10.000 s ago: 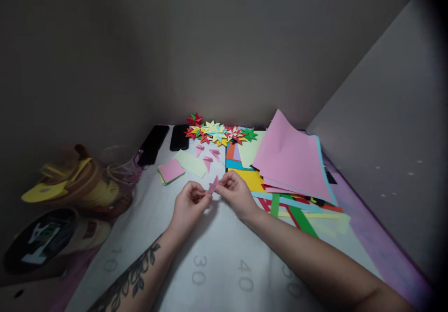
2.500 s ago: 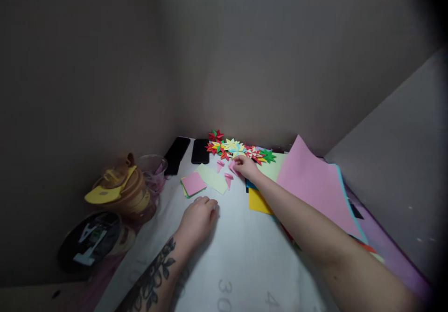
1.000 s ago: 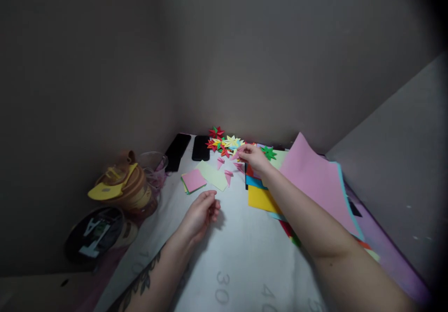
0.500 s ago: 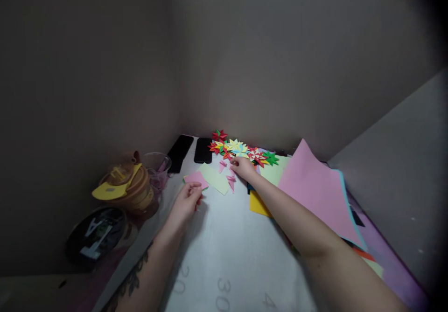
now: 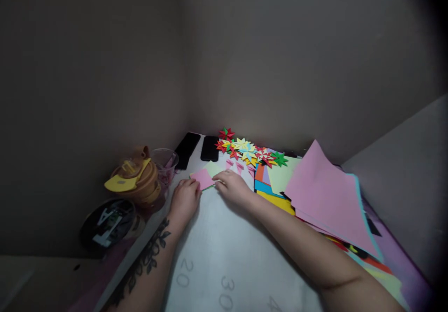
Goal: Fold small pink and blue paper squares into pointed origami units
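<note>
A small pink paper square (image 5: 203, 177) lies on top of other paper squares, with a green edge showing below it. My left hand (image 5: 185, 199) is closed at its near left corner, fingertips on the paper. At the right corner, my right hand (image 5: 231, 186) has its bent fingers closed on the edge. Part of a pale green paper (image 5: 212, 167) shows just behind the square. Folded pink paper pieces (image 5: 240, 166) rest beyond my right hand. Several colourful folded paper stars (image 5: 245, 148) are heaped along the back.
Two black phones (image 5: 210, 149) lie at the back left. A clear plastic cup (image 5: 167, 162) and a brown lidded container (image 5: 136, 181) stand on the left, above a round black-topped object (image 5: 108, 228). Large coloured paper sheets (image 5: 325, 195) cover the right side, one pink corner raised.
My right hand has left the folded pink pieces and come back left to the pink square. My left hand has settled over the square's left corner. The view has shifted slightly.
</note>
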The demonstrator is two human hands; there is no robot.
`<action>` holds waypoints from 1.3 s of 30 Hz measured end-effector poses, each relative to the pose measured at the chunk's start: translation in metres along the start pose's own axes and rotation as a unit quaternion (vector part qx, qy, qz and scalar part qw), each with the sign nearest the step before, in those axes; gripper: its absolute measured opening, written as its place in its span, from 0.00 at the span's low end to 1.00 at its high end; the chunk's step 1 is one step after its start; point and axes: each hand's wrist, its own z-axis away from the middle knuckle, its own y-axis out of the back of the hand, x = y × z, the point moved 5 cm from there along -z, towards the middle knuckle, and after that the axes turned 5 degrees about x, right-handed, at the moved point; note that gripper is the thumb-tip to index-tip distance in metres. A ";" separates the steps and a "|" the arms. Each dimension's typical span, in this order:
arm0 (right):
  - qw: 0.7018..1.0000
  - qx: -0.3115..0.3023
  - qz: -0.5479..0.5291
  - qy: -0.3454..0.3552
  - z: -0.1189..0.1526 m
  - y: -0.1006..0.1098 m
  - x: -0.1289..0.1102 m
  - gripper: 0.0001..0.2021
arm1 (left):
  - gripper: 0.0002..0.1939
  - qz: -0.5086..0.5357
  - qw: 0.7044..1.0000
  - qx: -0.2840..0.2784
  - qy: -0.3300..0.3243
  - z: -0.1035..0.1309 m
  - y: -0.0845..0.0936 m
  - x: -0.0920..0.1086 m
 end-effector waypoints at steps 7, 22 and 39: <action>0.999 0.009 -0.028 -0.037 0.026 -0.035 -0.011 0.14 | 0.11 0.006 1.000 -0.010 0.020 -0.002 0.001 -0.005; 0.989 0.057 -0.080 -0.106 0.035 -0.039 -0.008 0.11 | 0.10 -0.029 0.999 -0.016 0.037 0.000 0.003 0.002; 0.900 0.020 -0.423 -0.106 0.036 -0.043 -0.018 0.15 | 0.13 -0.075 0.996 0.008 0.054 -0.003 -0.001 0.003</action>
